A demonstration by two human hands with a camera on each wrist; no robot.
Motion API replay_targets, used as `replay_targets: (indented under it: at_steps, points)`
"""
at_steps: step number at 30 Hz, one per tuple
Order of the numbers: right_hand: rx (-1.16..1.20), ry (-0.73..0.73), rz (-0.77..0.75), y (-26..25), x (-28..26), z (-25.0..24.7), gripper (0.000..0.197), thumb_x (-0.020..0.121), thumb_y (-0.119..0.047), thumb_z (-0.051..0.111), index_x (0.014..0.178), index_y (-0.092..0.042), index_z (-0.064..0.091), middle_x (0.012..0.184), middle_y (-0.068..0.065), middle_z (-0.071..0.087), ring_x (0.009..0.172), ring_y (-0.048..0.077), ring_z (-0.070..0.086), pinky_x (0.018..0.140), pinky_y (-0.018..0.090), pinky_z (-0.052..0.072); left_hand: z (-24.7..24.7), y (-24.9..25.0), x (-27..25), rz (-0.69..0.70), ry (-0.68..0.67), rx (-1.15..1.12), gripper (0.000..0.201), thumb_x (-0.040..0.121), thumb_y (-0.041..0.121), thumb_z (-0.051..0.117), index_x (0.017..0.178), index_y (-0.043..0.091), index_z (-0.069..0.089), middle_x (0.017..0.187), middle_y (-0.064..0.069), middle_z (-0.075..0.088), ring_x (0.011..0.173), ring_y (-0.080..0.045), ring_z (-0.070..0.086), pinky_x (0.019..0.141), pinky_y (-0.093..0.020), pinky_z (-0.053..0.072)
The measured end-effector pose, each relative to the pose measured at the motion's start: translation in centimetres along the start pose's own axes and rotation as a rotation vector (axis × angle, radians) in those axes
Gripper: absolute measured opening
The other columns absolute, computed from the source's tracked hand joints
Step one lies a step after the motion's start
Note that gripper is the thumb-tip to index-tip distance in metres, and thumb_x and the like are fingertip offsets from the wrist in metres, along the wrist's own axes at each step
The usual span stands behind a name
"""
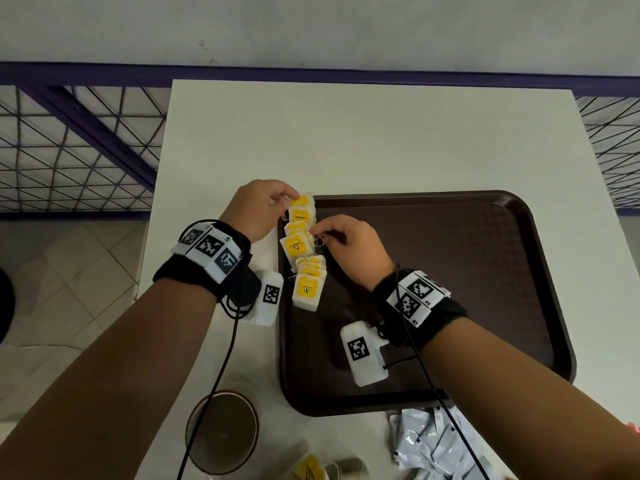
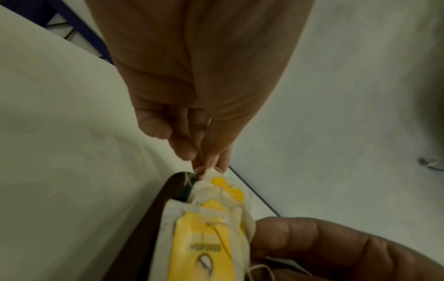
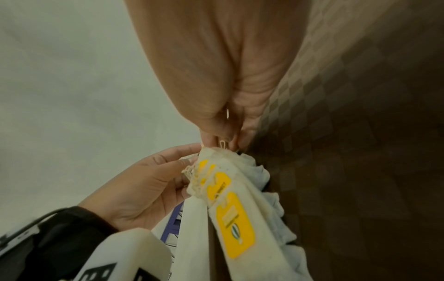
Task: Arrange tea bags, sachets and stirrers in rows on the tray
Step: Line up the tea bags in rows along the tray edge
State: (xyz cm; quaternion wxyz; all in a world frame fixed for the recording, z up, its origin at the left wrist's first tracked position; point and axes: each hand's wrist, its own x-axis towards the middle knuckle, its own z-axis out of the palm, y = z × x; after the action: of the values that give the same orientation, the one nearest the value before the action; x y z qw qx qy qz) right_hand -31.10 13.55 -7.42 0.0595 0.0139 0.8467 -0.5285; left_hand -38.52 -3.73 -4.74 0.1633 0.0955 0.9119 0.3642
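Fingers (image 1: 289, 197) of the left hand (image 1: 258, 207) pinch the far end of a row of white paper tea bags with yellow tags (image 1: 303, 251), which lies along the left rim of the dark brown plastic tray (image 1: 467, 271) on the pale desk (image 1: 346, 140). Just right of it, the right hand (image 1: 349, 242) pinches the thin strings at the middle of the row, thumb against fingertips. Near the desk's front edge stand a brown round cup (image 1: 221, 433), then a heap of silver-grey sachets (image 1: 436, 445) right of it.
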Motion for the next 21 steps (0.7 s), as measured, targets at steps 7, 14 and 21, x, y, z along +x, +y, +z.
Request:
replay_targets:
  at_steps: [7,14,21]
  points:
    - [0.000,0.003,-0.031,0.07,-0.22,-0.13,0.029,0.086,0.007,0.050,0.102,-0.009,0.068,0.105,0.004,0.066,0.095,0.009,0.060,0.087,0.009,0.044,0.11,0.08,0.28,0.028,-0.065,0.075,0.018,0.092,0.014,0.054,0.101,0.015,0.069,0.102,-0.003,0.062,0.092,-0.011,0.051,0.080,-0.022,0.034]
    - [0.015,-0.058,0.019,0.04,-0.13,0.38,0.032,0.087,0.006,0.049,0.110,-0.010,0.065,0.115,0.005,0.063,0.102,0.009,0.058,0.088,0.002,0.039,-0.09,0.26,-0.11,0.000,-0.072,0.049,0.021,0.091,0.010,0.054,0.106,0.014,0.068,0.095,0.002,0.062,0.086,-0.009,0.052,0.077,-0.021,0.035]
    - [-0.051,-0.093,0.035,-0.04,0.54,-0.21,0.033,0.086,0.006,0.051,0.108,-0.012,0.068,0.112,0.003,0.067,0.105,0.011,0.061,0.092,0.010,0.041,0.02,0.20,0.03,-0.031,-0.042,0.011,0.017,0.088,0.009,0.060,0.101,0.012,0.070,0.095,-0.007,0.069,0.085,-0.012,0.059,0.074,-0.019,0.041]
